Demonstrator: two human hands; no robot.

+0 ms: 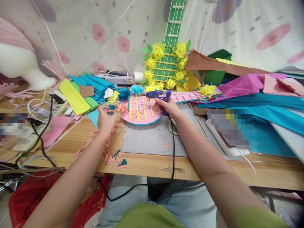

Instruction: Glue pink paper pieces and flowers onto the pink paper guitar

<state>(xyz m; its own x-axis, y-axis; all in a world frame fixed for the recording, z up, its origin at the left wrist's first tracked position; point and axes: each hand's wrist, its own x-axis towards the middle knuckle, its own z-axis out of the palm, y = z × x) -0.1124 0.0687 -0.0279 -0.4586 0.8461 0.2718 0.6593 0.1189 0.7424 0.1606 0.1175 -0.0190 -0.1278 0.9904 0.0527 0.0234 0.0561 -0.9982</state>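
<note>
My right hand (170,108) is wrapped round the handle of a blue-purple hot glue gun (158,94), with a small red light showing. Its nozzle points left, over a pink paper guitar (148,115) with yellow strips across its round body. Blue paper flowers (137,89) and a salmon paper flower (123,107) sit along the guitar's left edge. Just left of that edge, my left hand (106,118) has its fingers curled in a pinch. What they hold, if anything, is too small to make out; dark blue paper shows beside the fingertips.
Under the guitar lies a grey cutting mat (147,139), with paper scraps (116,160) near the table edge. Behind stands a green paper guitar (175,28) with yellow flowers. Crepe paper (249,87) is heaped right. A power strip (30,136) and cables lie left. The glue gun's black cord (174,152) hangs down.
</note>
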